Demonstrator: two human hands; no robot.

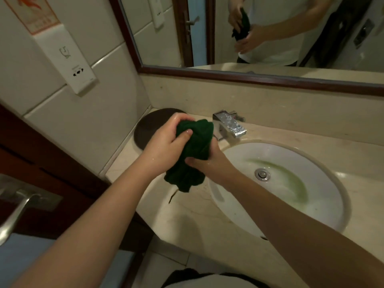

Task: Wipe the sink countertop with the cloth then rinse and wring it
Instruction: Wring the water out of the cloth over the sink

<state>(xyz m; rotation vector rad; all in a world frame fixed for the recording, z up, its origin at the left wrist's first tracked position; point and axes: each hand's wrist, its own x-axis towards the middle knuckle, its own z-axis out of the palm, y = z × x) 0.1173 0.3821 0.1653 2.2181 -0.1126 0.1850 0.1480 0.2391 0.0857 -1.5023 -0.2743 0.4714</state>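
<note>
A dark green cloth (193, 150) is bunched and twisted between both hands, held above the left part of the beige countertop (187, 215), just left of the sink. My left hand (166, 140) grips its upper end, thumb pressed into the fabric. My right hand (205, 163) clasps its lower middle from the right. A loose tail and a thread hang below. The white oval sink basin (324, 196) holds greenish water around the metal drain (262, 174). Both hands look wet.
A chrome faucet (230, 125) beaded with drops stands behind the basin. A round dark mat (147, 129) lies in the back left corner. A framed mirror (270, 34) hangs above. A door handle (14, 213) juts in at the left.
</note>
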